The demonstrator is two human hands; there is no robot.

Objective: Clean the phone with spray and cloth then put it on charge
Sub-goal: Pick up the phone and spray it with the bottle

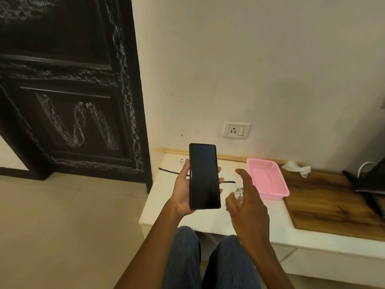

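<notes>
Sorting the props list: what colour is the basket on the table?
Pink; the basket shows clearly in the head view.

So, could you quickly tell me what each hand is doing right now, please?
Left hand: holds the phone upright, screen dark.
Right hand: fingers spread over a small clear bottle; whether it has a grip cannot be told.

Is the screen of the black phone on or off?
Off: the black rectangular phone, held upright in the left hand, shows a uniformly dark screen.
</notes>
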